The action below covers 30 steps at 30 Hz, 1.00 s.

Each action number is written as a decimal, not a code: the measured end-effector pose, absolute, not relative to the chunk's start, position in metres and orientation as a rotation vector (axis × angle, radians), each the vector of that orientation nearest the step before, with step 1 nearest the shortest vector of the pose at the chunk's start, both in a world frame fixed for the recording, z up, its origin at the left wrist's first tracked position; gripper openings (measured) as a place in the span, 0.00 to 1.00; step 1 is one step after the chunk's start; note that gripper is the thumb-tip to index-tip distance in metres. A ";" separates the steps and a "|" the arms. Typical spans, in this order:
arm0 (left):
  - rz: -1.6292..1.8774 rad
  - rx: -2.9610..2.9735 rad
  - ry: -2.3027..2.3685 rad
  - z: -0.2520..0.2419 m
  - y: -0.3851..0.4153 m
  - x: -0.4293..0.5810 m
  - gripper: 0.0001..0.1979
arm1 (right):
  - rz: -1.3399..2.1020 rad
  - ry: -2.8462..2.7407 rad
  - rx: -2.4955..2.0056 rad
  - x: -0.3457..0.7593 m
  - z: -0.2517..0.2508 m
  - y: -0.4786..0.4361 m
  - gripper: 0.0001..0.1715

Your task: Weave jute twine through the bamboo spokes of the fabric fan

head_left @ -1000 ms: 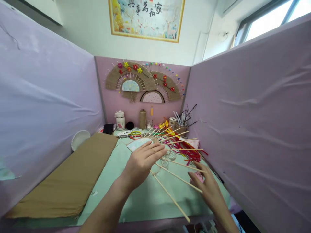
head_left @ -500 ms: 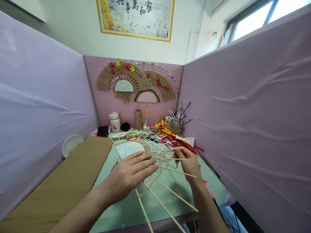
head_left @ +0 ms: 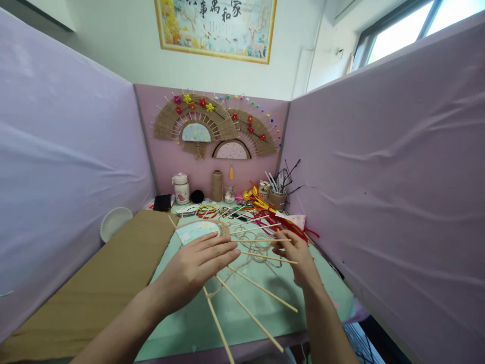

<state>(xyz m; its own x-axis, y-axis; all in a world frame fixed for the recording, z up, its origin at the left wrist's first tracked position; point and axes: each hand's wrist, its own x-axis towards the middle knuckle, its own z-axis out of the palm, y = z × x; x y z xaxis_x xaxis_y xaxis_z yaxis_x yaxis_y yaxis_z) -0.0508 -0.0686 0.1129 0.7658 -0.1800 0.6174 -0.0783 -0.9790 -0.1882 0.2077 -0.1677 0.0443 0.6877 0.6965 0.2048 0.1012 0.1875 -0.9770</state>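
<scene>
Well over left, a board (head_left: 106, 278) lies on the table (head_left: 182, 328). Next, the left hand (head_left: 200, 260), fingers straight and side by side, rests over the fan (head_left: 197, 230) at mid-table. At least 5 sticks (head_left: 265, 289) spread rightward, near loose twine (head_left: 252, 246). Rightmost, the right hand (head_left: 297, 255) curls its fingers by 1 stick; whether they grip it cannot be told.

A gold-framed picture (head_left: 215, 30) hangs above a pink panel (head_left: 257, 172); a white jar (head_left: 182, 190) stands beside a round black object (head_left: 197, 196).
</scene>
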 end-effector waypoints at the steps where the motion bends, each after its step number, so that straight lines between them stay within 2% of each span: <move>1: -1.024 -2.819 0.203 0.113 -0.069 -0.050 0.21 | 0.432 -0.821 -1.429 0.209 0.041 -0.168 0.22; 4: -1.072 -2.845 0.188 0.111 -0.070 -0.046 0.21 | 0.303 -0.975 -1.567 0.209 0.035 -0.172 0.25; 8: -1.095 -2.864 0.185 0.107 -0.071 -0.041 0.21 | 0.313 -1.032 -1.586 0.206 0.035 -0.191 0.21; 12: -1.130 -2.890 0.187 0.103 -0.067 -0.036 0.21 | 0.253 -1.053 -1.700 0.209 0.029 -0.219 0.22; 18: -1.366 -2.918 0.126 0.104 -0.062 -0.027 0.24 | -0.221 -1.088 -2.154 0.244 -0.018 -0.257 0.26; 21: -1.458 -2.946 0.082 0.106 -0.063 -0.023 0.25 | -0.342 -1.113 -2.429 0.257 -0.040 -0.265 0.29; 30: -1.558 -2.974 -0.054 0.093 -0.055 -0.019 0.20 | -0.262 -1.146 -2.554 0.261 -0.056 -0.249 0.21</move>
<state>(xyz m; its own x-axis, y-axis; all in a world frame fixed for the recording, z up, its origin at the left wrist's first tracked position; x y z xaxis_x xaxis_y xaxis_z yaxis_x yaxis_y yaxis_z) -0.0191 -0.0553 0.0929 0.5739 0.1276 0.8089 -0.0716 -0.9762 0.2048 0.2614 -0.2487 -0.0557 0.6600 0.6902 0.2966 0.7505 -0.6230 -0.2203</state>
